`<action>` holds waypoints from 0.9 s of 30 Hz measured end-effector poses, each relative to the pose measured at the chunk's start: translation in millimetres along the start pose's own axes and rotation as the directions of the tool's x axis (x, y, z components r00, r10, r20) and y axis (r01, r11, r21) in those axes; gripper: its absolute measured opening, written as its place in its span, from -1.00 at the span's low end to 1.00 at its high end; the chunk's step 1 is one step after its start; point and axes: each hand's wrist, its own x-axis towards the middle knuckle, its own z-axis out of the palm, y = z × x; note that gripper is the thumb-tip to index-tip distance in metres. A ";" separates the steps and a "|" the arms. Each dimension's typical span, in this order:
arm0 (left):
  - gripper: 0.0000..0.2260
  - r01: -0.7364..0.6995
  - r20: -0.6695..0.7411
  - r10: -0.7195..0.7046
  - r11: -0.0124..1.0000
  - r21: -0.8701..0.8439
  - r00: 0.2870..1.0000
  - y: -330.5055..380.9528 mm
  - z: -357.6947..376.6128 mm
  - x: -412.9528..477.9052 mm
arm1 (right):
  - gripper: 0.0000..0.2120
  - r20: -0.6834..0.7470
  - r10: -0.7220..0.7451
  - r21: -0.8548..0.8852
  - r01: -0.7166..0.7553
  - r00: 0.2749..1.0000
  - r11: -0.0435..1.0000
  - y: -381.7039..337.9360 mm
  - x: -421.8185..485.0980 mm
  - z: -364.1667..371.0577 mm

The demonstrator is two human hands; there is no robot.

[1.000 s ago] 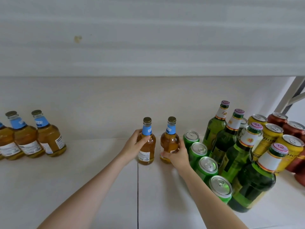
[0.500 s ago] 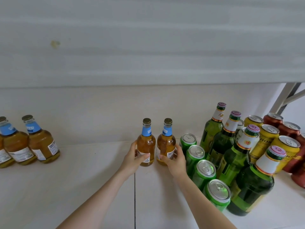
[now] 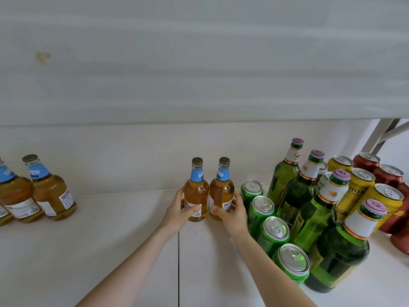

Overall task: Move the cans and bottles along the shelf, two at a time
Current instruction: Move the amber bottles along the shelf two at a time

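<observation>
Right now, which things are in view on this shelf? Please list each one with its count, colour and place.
shelf: 1, white, under everything
held bottles: 2, amber, centre, side by side
left bottles: at least 2, amber, far left; a third is cut by the edge
green cans: 4, green, row right of the hands
green bottles: 4, green, row right of those cans
yellow cans: 3, yellow, right of the green bottles
red cans: at least 3, red, far right
brace: 1, grey, top right
left hand: fingers round the left held bottle
right hand: fingers round the right held bottle
</observation>
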 end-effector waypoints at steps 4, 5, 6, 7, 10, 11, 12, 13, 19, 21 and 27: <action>-0.33 -0.012 0.010 0.011 1.000 0.029 1.000 3.1 -3.0 -2.9 | -0.29 -0.003 0.004 -0.027 -0.004 1.000 1.000 -2.8 -2.0 -1.1; -0.33 -0.016 0.017 0.015 0.999 0.038 1.000 4.1 -4.6 -4.1 | -0.28 -0.004 0.010 -0.033 -0.010 1.000 0.999 -3.7 -3.1 -1.3; -0.34 -0.019 0.025 0.018 0.999 0.051 1.000 4.9 -6.6 -5.7 | -0.27 -0.008 0.017 -0.041 -0.017 1.000 0.999 -4.1 -4.8 -1.7; -0.36 -0.022 0.030 0.020 0.997 0.069 0.999 5.1 -9.0 -7.8 | -0.26 -0.013 0.021 -0.050 -0.022 1.000 0.999 -4.2 -7.1 -2.1; -0.45 -0.060 -0.014 0.065 0.971 0.231 0.998 1.6 -18.7 -15.2 | -0.31 -0.028 0.019 -0.085 -0.021 0.999 0.996 -4.9 -17.9 -4.2; -0.49 -0.087 -0.043 0.108 0.934 0.346 0.993 -1.2 -22.6 -19.2 | -0.34 -0.030 0.012 -0.110 -0.015 0.999 0.994 -5.8 -22.4 -4.8; -0.52 -0.117 -0.055 0.159 0.884 0.453 0.986 -4.4 -26.7 -24.1 | -0.37 -0.030 0.000 -0.146 -0.004 1.000 0.989 -7.3 -27.6 -5.2; -0.54 -0.142 -0.049 0.198 0.831 0.538 0.979 -7.8 -30.3 -29.4 | -0.39 -0.028 -0.012 -0.186 0.007 1.000 0.982 -9.2 -33.6 -5.5; -0.51 -0.064 -0.061 0.261 0.444 0.894 0.963 -29.1 -44.2 -70.2 | -0.34 0.036 -0.140 -0.647 0.130 0.989 0.752 -14.6 -74.0 -9.5; -0.50 -0.060 -0.027 0.264 0.314 0.947 0.964 -33.8 -47.2 -84.1 | -0.32 0.069 -0.157 -0.757 0.155 0.985 0.634 -15.0 -86.7 -10.6; -0.53 -0.095 0.022 0.285 0.244 0.965 0.958 -35.4 -56.4 -125.8 | -0.31 0.156 -0.172 -0.915 0.208 0.973 0.345 -9.0 -125.4 -12.6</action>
